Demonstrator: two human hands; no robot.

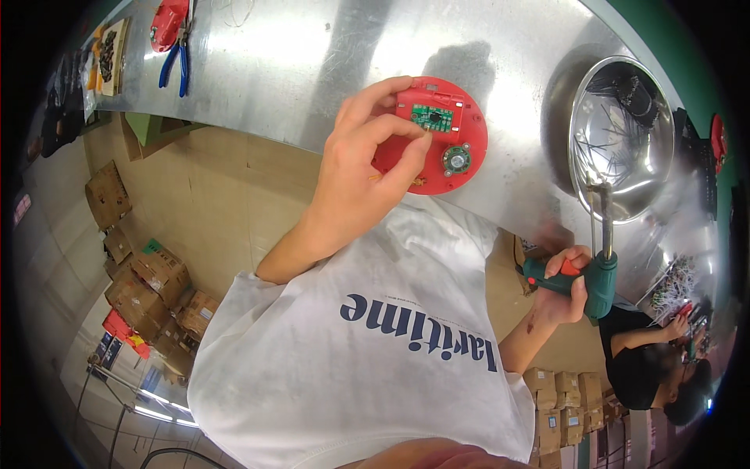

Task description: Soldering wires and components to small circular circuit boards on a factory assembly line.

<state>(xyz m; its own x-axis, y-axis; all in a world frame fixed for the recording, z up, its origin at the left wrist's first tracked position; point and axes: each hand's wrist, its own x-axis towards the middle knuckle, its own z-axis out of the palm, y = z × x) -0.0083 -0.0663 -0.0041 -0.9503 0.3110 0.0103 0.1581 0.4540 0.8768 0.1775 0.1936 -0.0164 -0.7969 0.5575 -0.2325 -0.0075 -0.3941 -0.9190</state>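
Thumb and forefinger of the left hand [363, 160] meet at the lower edge of a small green circuit board [435, 118]; whether something thin is pinched between them cannot be told. Another finger of that hand lies along the rim of the round red plastic housing [474, 129] that carries the board. Just right of the fingertips, a round metal-centred component [456, 159] sits in the same housing. Lower and to the right, the right hand [566, 275] is wrapped around a dark green pistol-shaped power tool [600, 285] with a red trigger, its long metal nose pointing away from the body. Beyond the right hand, a shiny steel bowl [625, 187] holds thin black strips [613, 90]. Far to the left hand's upper left, blue-handled pliers [182, 69] rest on the metal tabletop [266, 78], beside a red plastic piece [166, 27].
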